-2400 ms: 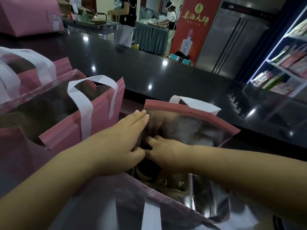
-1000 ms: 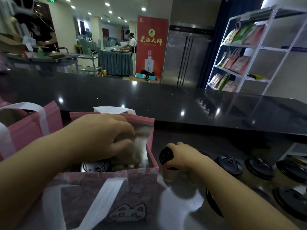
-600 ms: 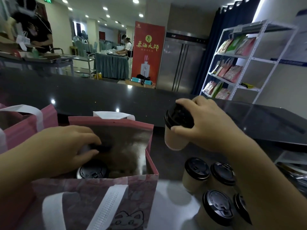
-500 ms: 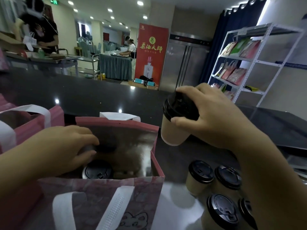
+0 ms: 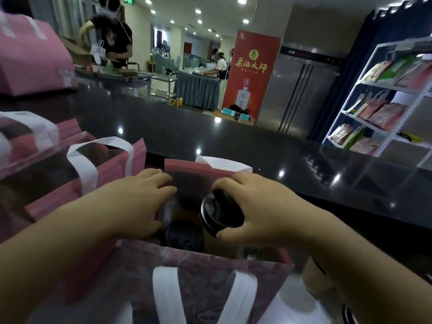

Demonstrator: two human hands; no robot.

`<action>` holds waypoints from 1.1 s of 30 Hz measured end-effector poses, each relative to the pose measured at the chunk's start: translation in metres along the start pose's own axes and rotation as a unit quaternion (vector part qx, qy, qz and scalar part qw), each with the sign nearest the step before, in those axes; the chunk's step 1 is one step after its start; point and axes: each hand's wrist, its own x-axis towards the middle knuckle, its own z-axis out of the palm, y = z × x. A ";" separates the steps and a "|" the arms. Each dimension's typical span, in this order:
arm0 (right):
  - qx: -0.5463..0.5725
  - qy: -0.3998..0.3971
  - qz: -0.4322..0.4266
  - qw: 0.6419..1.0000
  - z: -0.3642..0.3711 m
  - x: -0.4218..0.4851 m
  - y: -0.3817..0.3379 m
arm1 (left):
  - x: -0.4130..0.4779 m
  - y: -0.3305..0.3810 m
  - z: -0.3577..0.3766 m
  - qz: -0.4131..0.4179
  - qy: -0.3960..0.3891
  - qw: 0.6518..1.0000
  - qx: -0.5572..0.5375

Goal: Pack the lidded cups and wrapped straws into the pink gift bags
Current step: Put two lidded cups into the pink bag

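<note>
Grips the black lid of the lidded cup (image 5: 221, 216) with curled fingers (image 5: 225, 183) of the right hand (image 5: 259, 206), thumb at the near rim; holds it tilted over the open mouth of the near pink gift bag (image 5: 198, 274), just right of a second cup (image 5: 184, 237) already inside. Presses straight, closed-together fingers (image 5: 161, 180) of the left hand (image 5: 131, 204) against the bag's left wall. Could pop the lid off, carrying by the lid alone, and spill. Could knock the seated cup while lowering. Could lose the opening on any left-hand slip.
</note>
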 end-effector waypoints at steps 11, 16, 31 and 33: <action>-0.056 -0.177 -0.001 0.983 0.059 0.034 0.014 | -0.009 -0.001 0.014 0.051 -0.029 0.995 -0.078; -0.036 -0.195 -0.011 0.980 0.071 0.042 0.015 | -0.009 0.000 0.016 0.060 -0.025 0.994 -0.091; -0.057 -0.252 -0.019 0.966 0.094 0.044 0.014 | -0.006 -0.001 0.021 0.063 -0.029 0.991 -0.114; -0.064 -0.257 -0.028 0.964 0.100 0.045 0.010 | -0.005 0.000 0.022 0.061 -0.026 0.991 -0.116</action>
